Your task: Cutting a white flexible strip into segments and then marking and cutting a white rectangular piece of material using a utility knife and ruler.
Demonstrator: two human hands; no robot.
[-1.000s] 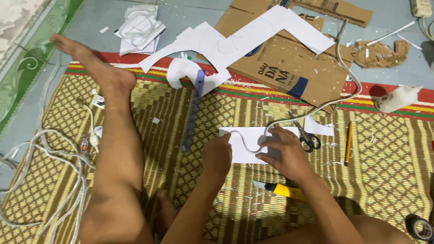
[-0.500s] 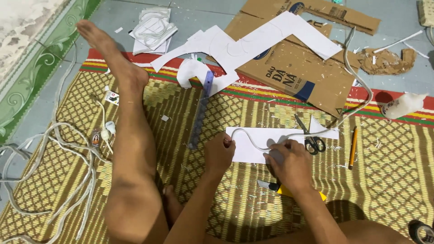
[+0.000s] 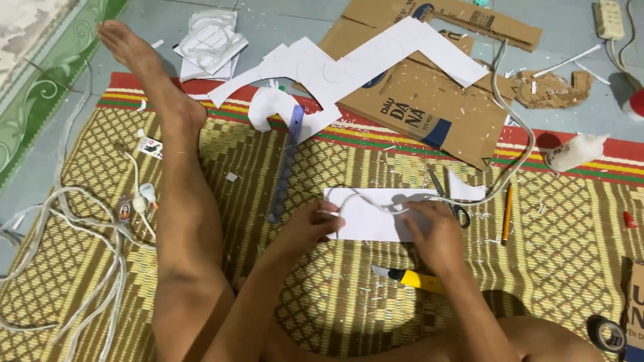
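Here your left hand [image 3: 310, 224] presses its fingertips on the near-left edge of the white sheet [image 3: 376, 216], and your right hand [image 3: 436, 231] lies curled on its right end, pinning it to the woven mat [image 3: 335, 161]; whether it grips anything, I cannot tell. A white cable [image 3: 516, 161] crosses the sheet. Just beyond your right hand sit scissors [image 3: 451, 201] and a pencil [image 3: 507, 213]; nearer you lies a yellow utility knife [image 3: 409, 276]. The sheet looks uncut as yet, while cut paper shapes [image 3: 349, 64] lie farther off.
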